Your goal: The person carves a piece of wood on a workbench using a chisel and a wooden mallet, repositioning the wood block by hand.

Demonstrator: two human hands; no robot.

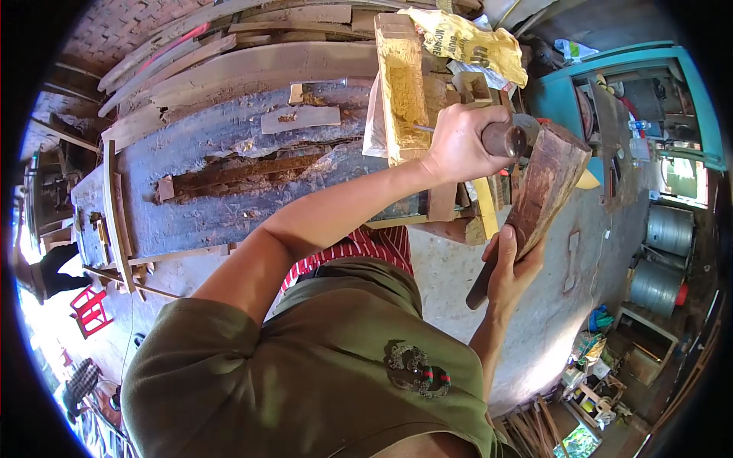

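Observation:
My left hand (pixel 464 145) is wrapped round a chisel (pixel 504 140) with a thick round wooden handle. Its thin metal shaft points left, toward a hollowed wooden block (pixel 402 84) with a pale, rough-cut inside; whether the tip touches the wood I cannot tell. My right hand (pixel 518 267) grips a wooden mallet (pixel 551 177) by its dark lower part, the worn, blocky head up. The mallet head is close to the butt end of the chisel handle; contact between them is unclear.
A big dark slab (pixel 252 153) with a rotted hollow lies to the left. Planks (pixel 252 69) are stacked behind it. A yellow sack (pixel 473 46) rests beyond the block. On the right stand a teal cabinet (pixel 553 107) and metal drums (pixel 653 286). A red stool (pixel 90 311) stands at left.

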